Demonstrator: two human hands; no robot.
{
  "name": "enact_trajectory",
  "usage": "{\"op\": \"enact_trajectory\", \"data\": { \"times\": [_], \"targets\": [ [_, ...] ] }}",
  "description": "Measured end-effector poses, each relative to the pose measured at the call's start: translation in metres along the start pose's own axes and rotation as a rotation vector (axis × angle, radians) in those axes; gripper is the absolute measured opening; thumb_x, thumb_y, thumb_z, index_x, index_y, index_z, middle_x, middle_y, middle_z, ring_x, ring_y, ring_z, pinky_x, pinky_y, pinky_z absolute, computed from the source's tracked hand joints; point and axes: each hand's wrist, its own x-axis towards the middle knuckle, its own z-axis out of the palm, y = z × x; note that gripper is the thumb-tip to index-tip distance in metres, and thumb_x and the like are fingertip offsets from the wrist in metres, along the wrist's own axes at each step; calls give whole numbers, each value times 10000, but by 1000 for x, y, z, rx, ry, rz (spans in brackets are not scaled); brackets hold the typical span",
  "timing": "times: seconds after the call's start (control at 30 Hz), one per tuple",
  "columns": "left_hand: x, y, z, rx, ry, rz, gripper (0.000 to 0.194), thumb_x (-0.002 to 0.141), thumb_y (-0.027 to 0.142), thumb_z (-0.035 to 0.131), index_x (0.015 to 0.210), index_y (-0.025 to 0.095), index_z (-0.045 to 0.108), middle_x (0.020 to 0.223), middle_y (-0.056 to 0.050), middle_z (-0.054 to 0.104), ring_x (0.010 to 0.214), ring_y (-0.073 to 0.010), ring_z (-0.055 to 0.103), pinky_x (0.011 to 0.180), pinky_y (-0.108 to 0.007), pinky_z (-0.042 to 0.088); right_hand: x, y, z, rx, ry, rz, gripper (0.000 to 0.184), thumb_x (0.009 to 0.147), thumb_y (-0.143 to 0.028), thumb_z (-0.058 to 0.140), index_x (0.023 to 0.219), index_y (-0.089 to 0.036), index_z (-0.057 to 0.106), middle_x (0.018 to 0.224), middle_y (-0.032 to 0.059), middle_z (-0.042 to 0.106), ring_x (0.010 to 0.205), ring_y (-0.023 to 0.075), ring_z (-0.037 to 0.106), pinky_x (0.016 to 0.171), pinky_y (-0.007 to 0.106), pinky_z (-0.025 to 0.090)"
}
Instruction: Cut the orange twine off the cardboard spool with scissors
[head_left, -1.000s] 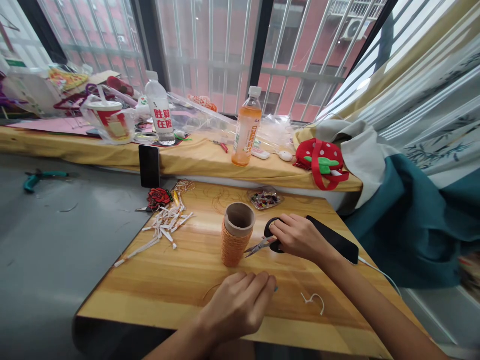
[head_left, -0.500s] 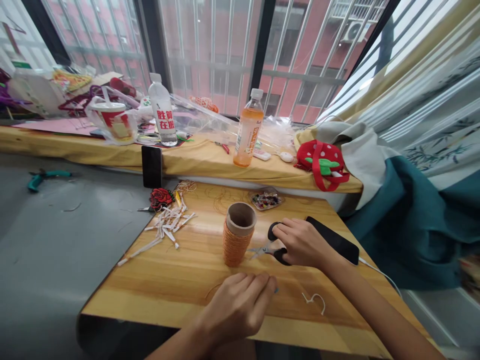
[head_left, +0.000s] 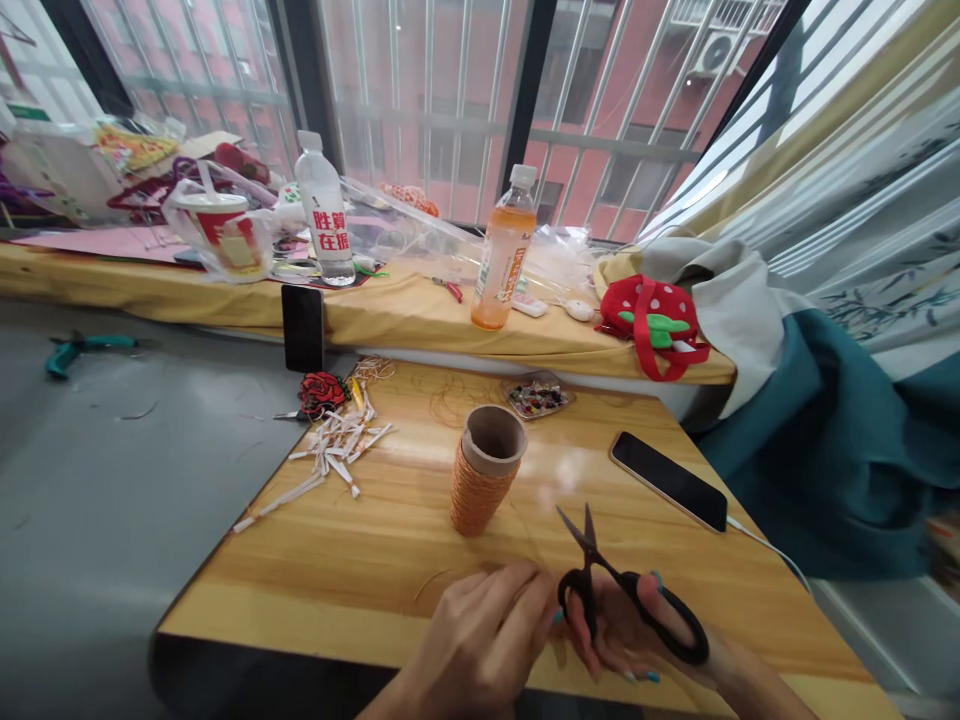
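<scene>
My left hand (head_left: 484,635) is closed in a pinch near the table's front edge. A faint thin thread runs from a cardboard tube (head_left: 486,490) towards its fingertips, which hide the end. Orange cord is wound round the tube, leaving its bare brown rim showing; it stands tilted a little to the right. Palm up, my right hand (head_left: 622,632) holds black-handled scissors (head_left: 590,553), thumb through one loop. Their blades are apart and point up and away from me, right of the tube. A loose end of orange cord (head_left: 433,577) lies left of my left hand.
Beyond the tube is a clear tray of beads (head_left: 538,396). A phone (head_left: 670,480) with a white cable lies at right. White strips (head_left: 337,445) and a red rose piece (head_left: 322,393) are at left. Bottles, including an orange drink (head_left: 504,255), stand on the ledge.
My right hand has come down and towards me from beside the tube, turning palm up. The scissors now point away from me. My left hand keeps its pinch and has barely shifted.
</scene>
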Motion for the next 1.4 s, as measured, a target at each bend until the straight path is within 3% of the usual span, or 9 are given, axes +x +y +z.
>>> {"op": "enact_trajectory", "data": {
  "times": [0.23, 0.5, 0.8, 0.93, 1.03, 1.2, 1.4],
  "targets": [
    [4, 5, 2, -101, 46, -46, 192, 781, 116, 451, 943, 69, 543, 795, -101, 651, 719, -134, 617, 599, -191, 526, 22, 7, -6, 119, -164, 171, 681, 641, -728, 306, 638, -97, 563, 399, -35, 428, 299, 29, 290, 277, 165, 162],
    [4, 4, 3, -217, 59, -98, 223, 786, 113, 435, 990, 80, 516, 801, -103, 633, 739, -128, 608, 601, -176, 515, 37, 24, 0, 248, -56, 68, 642, 619, -732, 351, 637, -110, 510, 454, -11, 502, 283, 15, 318, 256, 145, 146],
    [1, 2, 1, -271, 32, -115, 247, 789, 106, 447, 1024, 72, 515, 873, -113, 625, 823, -138, 595, 662, -190, 512, 50, 23, 31, 601, 63, -12, 532, 607, -701, 444, 601, -171, 408, 390, -80, 382, 262, 21, 281, 260, 132, 135],
    [3, 2, -2, -287, 44, -116, 254, 804, 106, 416, 1035, 66, 514, 904, -123, 620, 867, -142, 586, 696, -193, 510, 54, 26, 42, 704, 38, -21, 574, 622, -725, 383, 536, -159, 413, 352, -76, 354, 266, 18, 262, 274, 125, 146],
    [4, 2, -2, -316, 48, -122, 257, 811, 99, 394, 1034, 63, 516, 898, -122, 620, 863, -136, 584, 700, -186, 506, 56, 32, 46, 774, 12, -29, 624, 611, -757, 325, 451, -155, 356, 326, -67, 330, 268, 11, 250, 273, 119, 123],
    [2, 2, -4, -332, 37, -133, 261, 816, 101, 386, 1040, 60, 513, 894, -125, 614, 845, -138, 584, 688, -191, 504, 58, 38, 48, 825, 79, 6, 642, 510, -782, 405, 408, -158, 299, 287, -80, 292, 240, -6, 196, 255, 117, 73],
    [4, 3, 0, -355, 21, -89, 252, 818, 105, 384, 1028, 62, 517, 874, -125, 615, 793, -135, 592, 627, -187, 503, 58, 33, 53, 866, 134, -81, 599, 560, -676, 525, 399, -163, 262, 252, -105, 223, 234, -9, 148, 246, 100, 76]
  ]
}}
